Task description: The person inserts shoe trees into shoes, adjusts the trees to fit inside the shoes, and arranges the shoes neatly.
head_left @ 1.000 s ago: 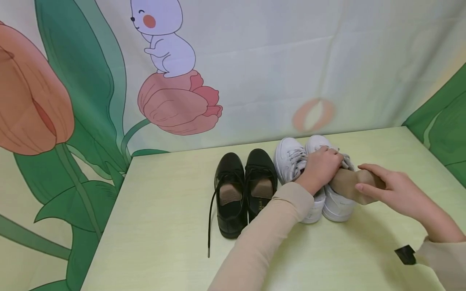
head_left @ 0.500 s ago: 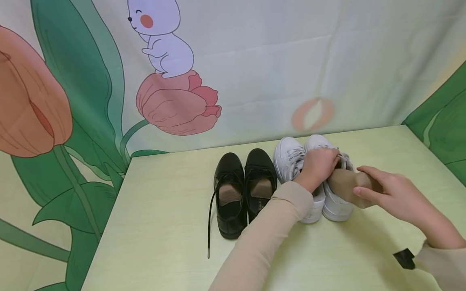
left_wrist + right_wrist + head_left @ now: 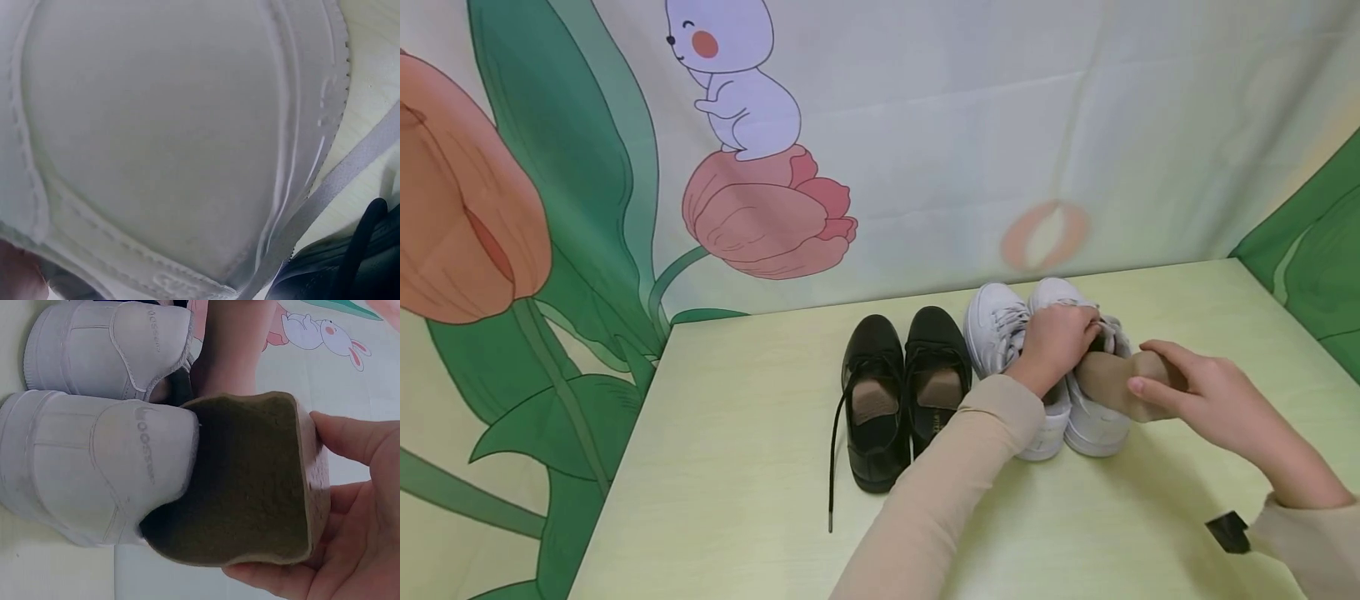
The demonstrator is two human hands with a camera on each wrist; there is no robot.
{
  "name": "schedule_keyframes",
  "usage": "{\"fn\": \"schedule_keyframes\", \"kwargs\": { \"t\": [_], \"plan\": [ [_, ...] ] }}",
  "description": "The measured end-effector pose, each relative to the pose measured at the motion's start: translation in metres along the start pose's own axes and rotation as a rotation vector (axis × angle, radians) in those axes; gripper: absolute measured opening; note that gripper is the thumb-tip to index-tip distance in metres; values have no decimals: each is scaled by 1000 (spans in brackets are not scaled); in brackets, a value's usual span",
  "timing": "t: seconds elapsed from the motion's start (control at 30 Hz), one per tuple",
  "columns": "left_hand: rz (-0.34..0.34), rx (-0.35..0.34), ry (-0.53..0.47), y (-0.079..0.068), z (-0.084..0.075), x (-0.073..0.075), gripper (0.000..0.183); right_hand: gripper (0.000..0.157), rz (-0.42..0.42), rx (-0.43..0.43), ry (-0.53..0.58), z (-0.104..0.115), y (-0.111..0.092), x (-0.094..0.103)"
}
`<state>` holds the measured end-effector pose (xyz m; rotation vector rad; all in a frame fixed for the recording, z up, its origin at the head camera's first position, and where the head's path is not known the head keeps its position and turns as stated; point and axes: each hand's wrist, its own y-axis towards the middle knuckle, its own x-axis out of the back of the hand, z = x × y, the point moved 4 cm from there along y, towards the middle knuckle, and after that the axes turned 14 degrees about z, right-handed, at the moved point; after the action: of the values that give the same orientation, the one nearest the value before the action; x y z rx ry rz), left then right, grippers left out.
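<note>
My right hand (image 3: 1213, 396) grips the wide end of a brown moulded-pulp shoe insert (image 3: 1108, 382), thumb on one side and fingers on the other. The insert's narrow end is inside the opening of the right-hand white sneaker (image 3: 1097, 429). In the right wrist view the insert's hollow inside (image 3: 250, 481) faces the camera beside the sneaker's heel (image 3: 131, 462). My left hand (image 3: 1060, 342) holds that sneaker at its tongue and laces, fingers curled at the opening. The left wrist view is mostly filled by white shoe upper (image 3: 156, 137), with a fingertip at its lower-left corner.
The other white sneaker (image 3: 988, 325) stands close on the left, partly under my left forearm. Left of it is a pair of black lace-up shoes (image 3: 872, 458) with brown inserts inside; one lace trails over the pale table (image 3: 722, 467). A printed cloth (image 3: 925, 167) hangs behind.
My left fingers have drawn in at the sneaker's opening, and a dark gap shows beside them. The insert and my right hand have barely shifted.
</note>
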<state>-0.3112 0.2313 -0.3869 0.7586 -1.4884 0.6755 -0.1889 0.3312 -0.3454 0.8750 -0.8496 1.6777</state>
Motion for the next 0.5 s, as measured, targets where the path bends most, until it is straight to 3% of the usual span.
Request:
{"fn": "schedule_keyframes", "kwargs": {
  "t": [0.27,0.5],
  "plan": [
    [-6,-81,-39,-3,3,3,13,55,22,-35,-25,5,7,0],
    [37,-116,-93,-4,6,4,17,55,31,4,-55,8,12,3]
  ]
}}
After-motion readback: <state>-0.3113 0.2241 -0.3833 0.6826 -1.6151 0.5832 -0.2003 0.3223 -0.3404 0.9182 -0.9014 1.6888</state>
